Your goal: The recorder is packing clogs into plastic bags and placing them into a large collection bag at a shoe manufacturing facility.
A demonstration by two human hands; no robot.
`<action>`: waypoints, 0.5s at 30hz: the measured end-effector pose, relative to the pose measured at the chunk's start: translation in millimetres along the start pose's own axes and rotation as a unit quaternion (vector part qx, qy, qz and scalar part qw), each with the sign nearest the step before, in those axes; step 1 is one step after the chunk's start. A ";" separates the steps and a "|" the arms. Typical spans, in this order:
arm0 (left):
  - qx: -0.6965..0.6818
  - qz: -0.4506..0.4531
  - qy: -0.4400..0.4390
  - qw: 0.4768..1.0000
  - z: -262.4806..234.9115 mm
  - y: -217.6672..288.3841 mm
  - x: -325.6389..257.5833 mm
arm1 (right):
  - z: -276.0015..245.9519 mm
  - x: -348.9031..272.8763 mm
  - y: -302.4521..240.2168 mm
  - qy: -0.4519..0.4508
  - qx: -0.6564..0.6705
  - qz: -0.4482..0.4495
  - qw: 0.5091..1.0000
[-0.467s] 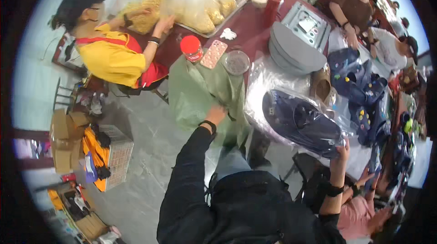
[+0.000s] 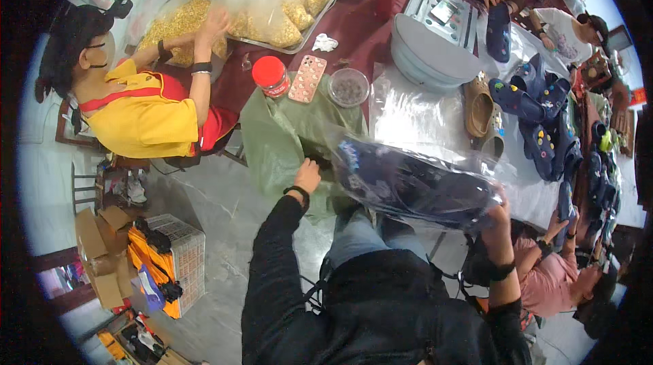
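A clear plastic bag (image 2: pixel 476 173) with dark navy clogs (image 2: pixel 415 185) inside stretches across my front. My right hand (image 2: pixel 498 225) is closed on the bag's right end. Its left end hangs over the right side of a green woven sack (image 2: pixel 272 120), beside a dark gap in the sack. My left hand (image 2: pixel 308 176) is closed on the sack's edge and pulls the fabric up. Inside the sack, nothing can be made out.
Behind the sack are a red-lidded jar (image 2: pixel 271 76), a patterned phone (image 2: pixel 307 79) and a round clear tub (image 2: pixel 348 87). A grey machine (image 2: pixel 432 45), brown clogs (image 2: pixel 479 106) and several navy clogs (image 2: pixel 537 113) stand to the right. Co-workers sit around; one in yellow (image 2: pixel 146 117) handles bags.
My right hand has brought the bagged clogs left, off the plastic-covered table area and over to the sack. My left hand still grips the sack's edge, where a dark gap now shows.
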State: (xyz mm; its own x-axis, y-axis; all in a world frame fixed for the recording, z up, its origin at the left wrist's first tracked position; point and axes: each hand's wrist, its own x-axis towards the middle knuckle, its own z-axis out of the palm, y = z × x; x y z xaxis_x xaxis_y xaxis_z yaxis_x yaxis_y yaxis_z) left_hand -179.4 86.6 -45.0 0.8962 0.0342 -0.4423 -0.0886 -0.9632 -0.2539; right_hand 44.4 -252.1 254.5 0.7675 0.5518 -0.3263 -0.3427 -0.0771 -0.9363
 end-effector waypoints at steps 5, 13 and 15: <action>-0.280 -0.057 0.053 0.957 38.7 6.2 -124.5 | 96.1 24.8 31.7 -0.135 0.125 0.179 0.966; -0.129 -0.059 0.183 0.973 -56.1 -59.7 -224.9 | 202.4 64.0 133.9 -0.138 -0.208 0.129 0.960; -0.099 -0.052 0.126 0.986 -77.2 -66.1 -235.3 | 235.0 64.1 142.8 -0.135 -0.279 0.098 0.945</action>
State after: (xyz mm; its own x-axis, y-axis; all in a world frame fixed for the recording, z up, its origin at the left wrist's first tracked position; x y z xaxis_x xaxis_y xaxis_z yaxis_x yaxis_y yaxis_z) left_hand -350.9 121.6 142.2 0.9776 0.0915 -0.1897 0.0729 -0.9920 -0.1031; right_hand -82.6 -32.7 130.4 0.5259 0.6677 -0.5268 -0.0664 -0.5853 -0.8081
